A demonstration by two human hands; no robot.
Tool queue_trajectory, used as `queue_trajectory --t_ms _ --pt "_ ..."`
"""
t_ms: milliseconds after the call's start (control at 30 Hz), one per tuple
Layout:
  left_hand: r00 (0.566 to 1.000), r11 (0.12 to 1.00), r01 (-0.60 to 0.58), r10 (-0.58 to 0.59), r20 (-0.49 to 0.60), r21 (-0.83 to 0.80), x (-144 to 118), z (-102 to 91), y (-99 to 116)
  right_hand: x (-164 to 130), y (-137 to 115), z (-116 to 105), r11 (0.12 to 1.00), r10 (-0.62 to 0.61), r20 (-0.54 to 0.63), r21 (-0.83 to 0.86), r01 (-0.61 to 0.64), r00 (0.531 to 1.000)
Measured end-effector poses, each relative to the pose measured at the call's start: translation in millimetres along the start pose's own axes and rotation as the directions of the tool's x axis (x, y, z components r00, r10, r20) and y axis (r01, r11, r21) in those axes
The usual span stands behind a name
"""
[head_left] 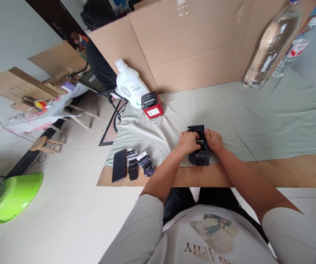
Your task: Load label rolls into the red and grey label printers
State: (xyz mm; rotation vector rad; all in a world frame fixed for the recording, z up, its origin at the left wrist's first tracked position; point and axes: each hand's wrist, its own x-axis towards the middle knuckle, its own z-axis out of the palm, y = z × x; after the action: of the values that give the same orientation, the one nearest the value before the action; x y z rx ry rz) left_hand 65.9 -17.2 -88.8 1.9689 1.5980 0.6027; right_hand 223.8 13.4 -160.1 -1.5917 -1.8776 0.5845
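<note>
Standing along the table's far edge, a cardboard wall (pixel 191 44) backed the green cloth (pixel 270 117), with 2 clear bottles (pixel 273 44) toward the far right corner and a white jug (pixel 130 86) beside a red box (pixel 152 104) toward the far left. A phone (pixel 119 165) and 2 small rolls (pixel 140 165) lay at the near left corner. Near the front edge sat a small black device (pixel 199 156), glossy, its lid raised. The left hand (pixel 188 142) and right hand (pixel 214 140) both closed on its middle, apparently fitting something inside; seating it looked to need steady, even pressure.
</note>
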Motion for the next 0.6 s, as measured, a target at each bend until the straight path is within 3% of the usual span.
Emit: queue_trajectory --t_ms 100,200,333,433,500,600 --pt "0.999 0.981 0.045 -0.048 -0.012 -0.189 -16 -12.8 -3 -1 1 -1 1.000 -0.020 -0.015 -0.007 0.020 1.000" --pt "0.995 0.959 0.098 -0.094 0.025 -0.264 -41 -35.7 -20 -1 1 -1 0.999 -0.037 -0.038 -0.019 0.037 0.999" --pt "0.961 0.961 0.273 -0.272 0.047 -0.031 -72 -74.7 -62 -1 1 0 0.999 -0.039 -0.043 -0.024 0.038 0.998" --pt "0.915 0.893 0.400 -0.402 -0.035 0.206 -84 -97.6 -90 -2 1 -1 0.999 -0.034 -0.047 -0.026 0.033 0.998" --pt "0.906 0.865 0.419 -0.419 -0.063 0.275 -89 -107.6 -104 -2 1 -1 0.999 -0.038 -0.049 -0.027 0.037 0.998" --pt "0.914 0.882 0.404 -0.401 -0.062 0.243 -98 -119.3 -119 -2 1 -1 0.999 -0.041 -0.053 -0.028 0.040 0.998"
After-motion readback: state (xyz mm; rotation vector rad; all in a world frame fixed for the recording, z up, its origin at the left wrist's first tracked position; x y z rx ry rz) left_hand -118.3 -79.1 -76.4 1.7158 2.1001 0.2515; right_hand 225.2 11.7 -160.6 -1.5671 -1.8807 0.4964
